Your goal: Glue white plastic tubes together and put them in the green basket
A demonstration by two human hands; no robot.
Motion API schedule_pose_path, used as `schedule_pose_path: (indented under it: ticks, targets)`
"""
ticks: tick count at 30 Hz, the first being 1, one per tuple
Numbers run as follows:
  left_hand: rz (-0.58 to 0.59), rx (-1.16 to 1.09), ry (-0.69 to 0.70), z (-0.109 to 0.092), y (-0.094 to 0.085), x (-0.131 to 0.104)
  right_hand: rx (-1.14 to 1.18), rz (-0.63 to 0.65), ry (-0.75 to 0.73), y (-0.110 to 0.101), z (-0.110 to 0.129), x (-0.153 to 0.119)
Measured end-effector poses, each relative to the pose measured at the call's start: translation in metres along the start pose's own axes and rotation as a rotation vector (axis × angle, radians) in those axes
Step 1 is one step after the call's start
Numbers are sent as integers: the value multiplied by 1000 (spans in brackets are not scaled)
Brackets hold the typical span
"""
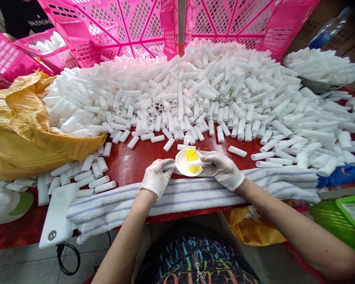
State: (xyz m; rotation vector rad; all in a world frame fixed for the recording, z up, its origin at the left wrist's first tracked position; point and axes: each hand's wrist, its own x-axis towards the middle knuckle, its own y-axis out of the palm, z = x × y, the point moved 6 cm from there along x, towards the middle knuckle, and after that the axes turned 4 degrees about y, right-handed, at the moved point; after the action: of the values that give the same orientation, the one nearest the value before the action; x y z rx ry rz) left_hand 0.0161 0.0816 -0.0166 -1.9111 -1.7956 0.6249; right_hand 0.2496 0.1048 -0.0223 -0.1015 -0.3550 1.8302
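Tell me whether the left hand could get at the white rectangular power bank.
Probably yes: between the white-gloved left hand and the power bank lies mainly a low, striped cloth towel. The hand seems to hold a short white tube, which it may need to drop first.

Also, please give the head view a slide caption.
Right gloved hand holds a white tube over a bowl, tubes heaped behind.

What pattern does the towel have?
The towel is whitish with thin bluish stripes lengthwise, clearest in the head view.
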Motion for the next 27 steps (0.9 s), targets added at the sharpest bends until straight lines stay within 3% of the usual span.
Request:
schedule_pose_path:
  ticks: [4,7,10,14,19,21,24,27]
  targets:
    - [56,193,0,-10,-1,-1,-47,17,86,-2,-2,-1]
    - [39,180,-9,-10,-3,-1,-9,-21,8,-2,1,1]
    - [1,81,-22,-4,-5,-1,21,-43,-54,-2,4,1]
    - [-12,-167,-123,5,-3,-4,-19,1,34,-1,3,-1]
    - [23,-385,-224,7,5,-5,-28,-89,3,-3,2,-2]
    - [14,-435,-238,9,8,-3,-20,-81,-23,-2,4,-2]
    - [9,-467,-230,12,11,0,-6,-37,60,0,1,-1]
    - [23,-445,-227,11,9,0,58,-108,118,0,-2,0]
